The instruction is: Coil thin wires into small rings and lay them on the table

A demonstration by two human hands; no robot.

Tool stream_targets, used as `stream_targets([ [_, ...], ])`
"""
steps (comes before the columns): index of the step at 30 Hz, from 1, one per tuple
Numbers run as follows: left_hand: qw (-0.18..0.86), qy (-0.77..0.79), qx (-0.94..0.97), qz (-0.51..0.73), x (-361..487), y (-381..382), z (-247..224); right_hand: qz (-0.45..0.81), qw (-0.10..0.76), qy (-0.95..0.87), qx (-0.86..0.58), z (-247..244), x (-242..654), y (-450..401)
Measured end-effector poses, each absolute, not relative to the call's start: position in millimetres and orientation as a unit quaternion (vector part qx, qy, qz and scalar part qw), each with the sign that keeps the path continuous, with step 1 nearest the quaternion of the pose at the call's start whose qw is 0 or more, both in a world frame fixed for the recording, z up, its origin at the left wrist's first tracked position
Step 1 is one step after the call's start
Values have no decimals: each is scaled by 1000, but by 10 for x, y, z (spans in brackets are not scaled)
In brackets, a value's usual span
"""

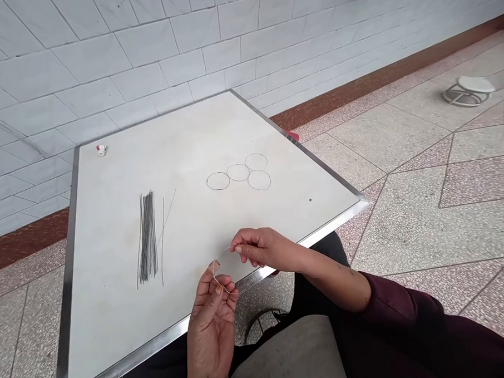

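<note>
Seen from the head camera, a grey cloth [288, 354] lies nearest, across the person's lap. Just beyond it, the left hand [210, 330] rises with its fingers closed narrowly on the near side of a thin wire loop [213, 271]. The right hand [260, 247], reaching in from a maroon sleeve [391, 311], pinches the loop's far side between thumb and finger. The loop is held just above the near edge of a white, metal-rimmed board [158, 339]. It looks light and springy, easily bent, so a gentle pinch at its rim seems best. On the board, a bundle of straight wires [149, 238] lies left; four touching thin rings [237, 164] lie far right.
</note>
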State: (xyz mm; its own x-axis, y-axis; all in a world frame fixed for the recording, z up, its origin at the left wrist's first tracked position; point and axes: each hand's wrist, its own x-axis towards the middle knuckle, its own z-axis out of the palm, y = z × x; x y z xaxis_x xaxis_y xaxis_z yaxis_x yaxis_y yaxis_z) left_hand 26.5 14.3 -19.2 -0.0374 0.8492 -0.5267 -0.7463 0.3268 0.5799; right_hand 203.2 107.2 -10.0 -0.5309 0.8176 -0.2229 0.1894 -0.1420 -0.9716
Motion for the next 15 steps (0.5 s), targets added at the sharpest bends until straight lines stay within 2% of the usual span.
stream_targets([
  [15, 637, 487, 77, 592, 298, 184, -224, 661, 267, -585, -387, -309, 2182, 875],
])
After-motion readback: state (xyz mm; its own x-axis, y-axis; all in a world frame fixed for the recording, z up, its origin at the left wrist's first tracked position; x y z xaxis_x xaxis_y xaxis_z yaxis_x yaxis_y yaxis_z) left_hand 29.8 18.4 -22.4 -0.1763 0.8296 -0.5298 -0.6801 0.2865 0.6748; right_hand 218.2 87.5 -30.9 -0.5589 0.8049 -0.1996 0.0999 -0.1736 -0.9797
